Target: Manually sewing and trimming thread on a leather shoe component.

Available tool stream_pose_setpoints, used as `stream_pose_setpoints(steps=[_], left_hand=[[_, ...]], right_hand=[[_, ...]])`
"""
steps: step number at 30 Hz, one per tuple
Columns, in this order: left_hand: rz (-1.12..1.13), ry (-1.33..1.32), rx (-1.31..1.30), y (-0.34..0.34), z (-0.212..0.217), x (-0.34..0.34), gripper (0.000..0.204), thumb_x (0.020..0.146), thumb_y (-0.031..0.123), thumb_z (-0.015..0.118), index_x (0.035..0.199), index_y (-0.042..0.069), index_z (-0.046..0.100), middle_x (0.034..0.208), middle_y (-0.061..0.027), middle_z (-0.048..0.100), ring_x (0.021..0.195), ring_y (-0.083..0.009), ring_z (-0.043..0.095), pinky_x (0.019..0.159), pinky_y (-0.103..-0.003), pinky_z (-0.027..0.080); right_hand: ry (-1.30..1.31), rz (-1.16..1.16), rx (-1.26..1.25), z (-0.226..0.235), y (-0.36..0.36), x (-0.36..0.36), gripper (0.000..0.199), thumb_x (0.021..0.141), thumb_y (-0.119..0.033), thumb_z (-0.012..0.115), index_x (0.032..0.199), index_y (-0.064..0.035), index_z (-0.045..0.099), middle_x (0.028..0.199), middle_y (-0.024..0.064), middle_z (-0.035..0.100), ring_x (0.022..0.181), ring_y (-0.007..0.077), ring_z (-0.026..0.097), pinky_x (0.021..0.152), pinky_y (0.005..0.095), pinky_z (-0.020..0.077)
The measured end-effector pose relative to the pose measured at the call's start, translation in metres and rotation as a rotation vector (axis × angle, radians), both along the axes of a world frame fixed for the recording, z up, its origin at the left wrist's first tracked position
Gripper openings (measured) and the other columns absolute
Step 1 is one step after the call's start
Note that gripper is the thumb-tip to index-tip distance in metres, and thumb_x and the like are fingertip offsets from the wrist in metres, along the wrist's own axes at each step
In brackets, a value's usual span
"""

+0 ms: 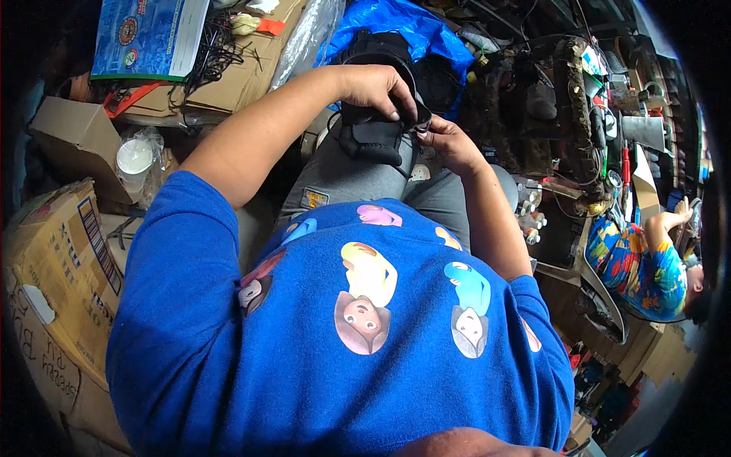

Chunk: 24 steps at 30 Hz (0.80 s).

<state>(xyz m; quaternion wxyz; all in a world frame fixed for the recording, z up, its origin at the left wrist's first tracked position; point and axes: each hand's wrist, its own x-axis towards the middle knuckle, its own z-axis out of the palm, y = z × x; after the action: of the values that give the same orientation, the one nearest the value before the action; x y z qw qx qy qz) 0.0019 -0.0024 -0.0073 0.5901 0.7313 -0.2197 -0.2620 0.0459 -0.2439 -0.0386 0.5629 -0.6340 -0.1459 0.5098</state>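
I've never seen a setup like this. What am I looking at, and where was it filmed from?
There is no machine: a person works bare-handed. The picture comes from a wide fisheye camera on their head, looking down, so straight edges bend near the rim. Over the lap, the right hand pinches the edge of a black piece; the left hand curls at its top, its grip partly hidden. To the left, a blue booklet and black cords lie on cardboard. At far right is another person.
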Motion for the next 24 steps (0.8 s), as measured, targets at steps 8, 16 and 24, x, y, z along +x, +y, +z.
stream_pose_setpoints(steps=[8,16,24], left_hand=[[0.048,0.032,-0.012,-0.001,0.002,-0.001,0.027,0.069,-0.002,0.064,0.096,0.001,0.067,0.091,-0.0069,0.067,0.085,-0.0121,0.060,0.082,-0.025,0.045],[0.144,0.094,-0.009,-0.003,0.005,-0.016,0.020,0.066,0.001,0.064,0.086,0.002,0.067,0.088,-0.0054,0.066,0.085,-0.0152,0.061,0.080,-0.027,0.046],[0.519,-0.665,0.730,-0.015,0.017,-0.070,0.019,0.068,0.012,0.064,0.086,0.008,0.059,0.086,-0.0067,0.058,0.087,-0.0279,0.053,0.077,-0.039,0.041]], right_hand=[[-0.292,-0.111,-0.052,0.020,0.017,-0.021,0.011,0.076,-0.006,0.068,0.085,-0.0035,0.062,0.075,-0.0025,0.059,0.068,0.0060,0.051,0.063,0.0208,0.0404],[-0.498,-0.077,-0.035,0.012,0.028,-0.028,0.015,0.075,-0.013,0.072,0.080,-0.0016,0.063,0.070,-0.0005,0.059,0.069,0.0073,0.051,0.068,0.0236,0.0426],[-1.130,-0.045,0.075,0.039,0.046,-0.035,0.070,0.057,-0.038,0.081,0.119,-0.0189,0.054,0.129,0.0180,0.040,0.115,0.0335,0.043,0.093,0.0404,0.0371]])
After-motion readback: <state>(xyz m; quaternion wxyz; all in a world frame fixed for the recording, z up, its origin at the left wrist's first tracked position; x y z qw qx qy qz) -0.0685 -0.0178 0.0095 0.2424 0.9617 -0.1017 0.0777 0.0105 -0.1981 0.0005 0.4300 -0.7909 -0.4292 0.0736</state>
